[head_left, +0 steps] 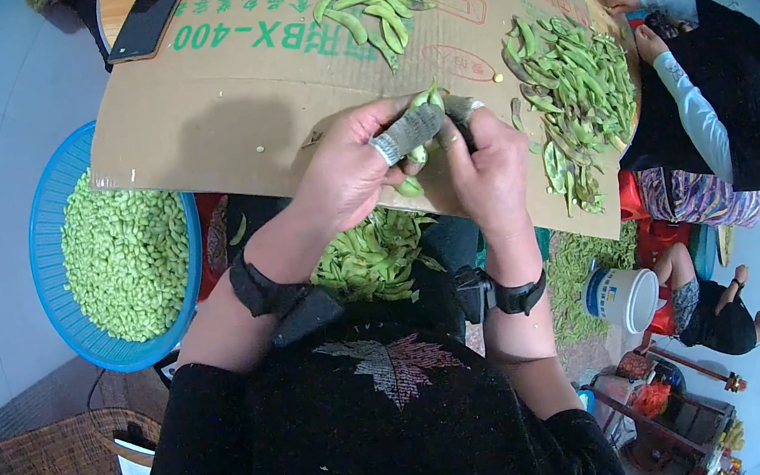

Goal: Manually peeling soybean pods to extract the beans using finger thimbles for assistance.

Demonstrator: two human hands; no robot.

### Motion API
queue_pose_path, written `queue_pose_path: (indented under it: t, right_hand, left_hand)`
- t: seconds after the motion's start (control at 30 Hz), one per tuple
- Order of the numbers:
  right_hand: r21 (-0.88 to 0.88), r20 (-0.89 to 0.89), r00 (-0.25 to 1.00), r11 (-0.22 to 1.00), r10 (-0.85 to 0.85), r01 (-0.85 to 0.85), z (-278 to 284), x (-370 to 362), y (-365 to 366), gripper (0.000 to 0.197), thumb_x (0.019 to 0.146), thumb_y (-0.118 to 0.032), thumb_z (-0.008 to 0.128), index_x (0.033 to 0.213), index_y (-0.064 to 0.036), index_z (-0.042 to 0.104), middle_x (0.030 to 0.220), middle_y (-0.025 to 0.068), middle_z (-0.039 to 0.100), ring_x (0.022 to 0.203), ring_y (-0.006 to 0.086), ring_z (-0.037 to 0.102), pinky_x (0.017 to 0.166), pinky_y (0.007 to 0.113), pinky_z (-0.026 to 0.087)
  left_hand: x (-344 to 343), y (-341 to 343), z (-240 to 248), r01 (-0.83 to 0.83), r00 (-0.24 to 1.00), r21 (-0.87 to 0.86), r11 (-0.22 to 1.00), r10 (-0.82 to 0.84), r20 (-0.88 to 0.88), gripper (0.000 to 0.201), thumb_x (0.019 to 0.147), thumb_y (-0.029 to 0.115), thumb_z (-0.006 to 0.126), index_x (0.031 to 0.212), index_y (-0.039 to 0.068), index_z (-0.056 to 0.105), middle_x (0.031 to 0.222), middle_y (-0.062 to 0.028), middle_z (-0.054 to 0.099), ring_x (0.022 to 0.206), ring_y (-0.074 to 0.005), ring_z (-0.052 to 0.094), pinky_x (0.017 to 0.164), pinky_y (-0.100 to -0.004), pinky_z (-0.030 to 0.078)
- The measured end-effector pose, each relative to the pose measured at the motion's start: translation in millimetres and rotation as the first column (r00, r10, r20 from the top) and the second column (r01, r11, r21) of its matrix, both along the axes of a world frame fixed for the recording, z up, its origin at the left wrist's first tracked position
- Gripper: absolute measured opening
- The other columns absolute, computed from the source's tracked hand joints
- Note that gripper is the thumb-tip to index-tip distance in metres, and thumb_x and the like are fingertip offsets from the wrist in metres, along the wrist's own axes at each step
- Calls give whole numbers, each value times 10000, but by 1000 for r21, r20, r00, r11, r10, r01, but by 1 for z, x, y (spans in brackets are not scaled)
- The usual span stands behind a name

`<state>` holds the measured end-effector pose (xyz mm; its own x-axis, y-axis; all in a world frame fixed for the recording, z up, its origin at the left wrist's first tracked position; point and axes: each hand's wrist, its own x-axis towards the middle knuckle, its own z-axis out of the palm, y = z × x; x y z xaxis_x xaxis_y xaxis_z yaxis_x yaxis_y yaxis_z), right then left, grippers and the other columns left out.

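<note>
Over the cardboard sheet (157, 123), my left hand (353, 158) and my right hand (491, 157) are closed together on a green bean pod (426, 97). Grey-green fabric sleeves cover a digit on each hand. More green shows below my left fingers, partly hidden. A large heap of pods (577, 75) lies to the right of my hands, some with brown patches. Farther off on the cardboard is a smaller, looser group of pods (384, 3). Below my wrists, pods or husks (369, 259) are piled at my lap.
A blue plastic basket (46, 253) of shelled beans (126, 261) stands at left. A flat black object (150, 16) lies at the cardboard's far left. A person (721, 88) works at the right edge of the table. Beyond are a white bucket (640, 300), floor pods (585, 290) and another person (730, 313).
</note>
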<state>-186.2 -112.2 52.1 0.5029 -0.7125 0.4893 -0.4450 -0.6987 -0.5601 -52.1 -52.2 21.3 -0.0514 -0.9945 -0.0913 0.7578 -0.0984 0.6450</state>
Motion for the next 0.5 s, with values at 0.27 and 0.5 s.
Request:
queue_pose_path:
  t: [0.27, 0.5]
  right_hand:
    - [259, 118, 992, 966, -53, 21, -7, -7, -4, 103, 831, -108, 600, 811, -7, 605, 615, 96, 573, 536, 151, 536, 518, 280, 424]
    - [468, 329, 932, 883, -149, -25, 2, -16, -15, 178, 897, -187, 554, 916, -26, 627, 565, -67, 448, 473, 5, 340, 420, 174, 241]
  left_hand:
    - [8, -1, -6, -19, 990, -2, 1000, 19, -141, 307, 893, 37, 435, 1187, 4, 513, 950, -17, 579, 754, -72, 520, 587, -169, 401]
    - [9, 4, 3, -102, 982, 130, 986, 79, 171, 198, 890, 73, 453, 1066, 23, 530, 915, -26, 554, 754, -81, 506, 636, -203, 400]
